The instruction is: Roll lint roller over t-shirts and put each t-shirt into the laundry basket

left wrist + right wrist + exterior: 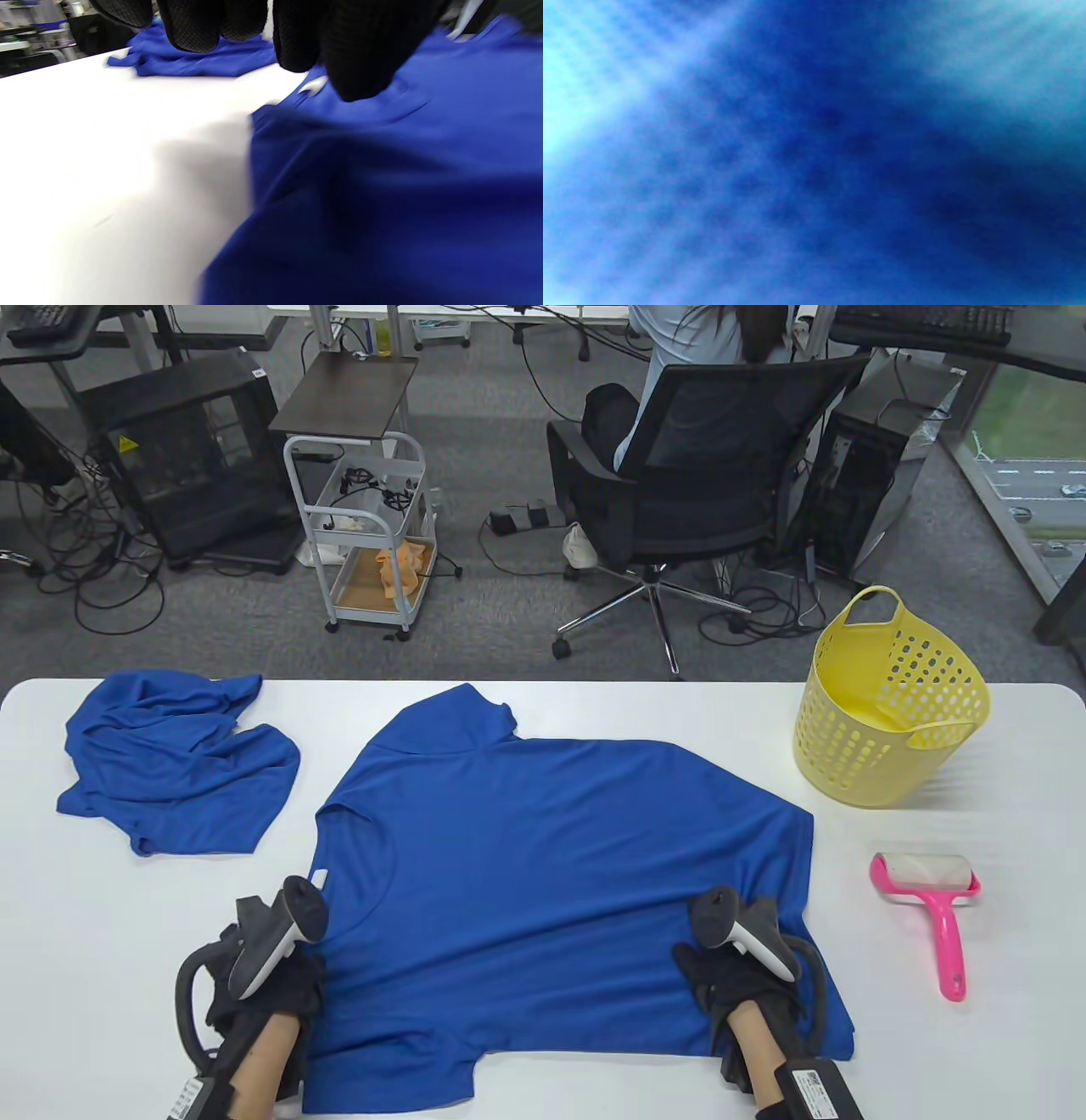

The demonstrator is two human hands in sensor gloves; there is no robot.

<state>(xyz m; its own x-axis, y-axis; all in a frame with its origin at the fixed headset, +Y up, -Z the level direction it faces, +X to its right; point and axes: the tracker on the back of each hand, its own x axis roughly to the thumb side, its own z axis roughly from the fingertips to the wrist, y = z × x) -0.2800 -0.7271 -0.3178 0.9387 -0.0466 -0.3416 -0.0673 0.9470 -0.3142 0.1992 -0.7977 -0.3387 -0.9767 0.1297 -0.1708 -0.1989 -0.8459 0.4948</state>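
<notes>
A blue t-shirt lies spread flat in the middle of the white table. My left hand sits at the shirt's left edge; in the left wrist view its fingers hang loosely curled over the shirt with nothing between them. My right hand rests on the shirt near its lower right corner, its fingers hidden under the tracker. Blurred blue cloth fills the right wrist view. A pink lint roller lies on the table to the right of the shirt. The yellow laundry basket stands at the back right.
A second blue t-shirt lies crumpled at the table's back left, also visible as the crumpled shirt beyond my left fingers. Behind the table a person sits in an office chair, and a white cart stands on the floor.
</notes>
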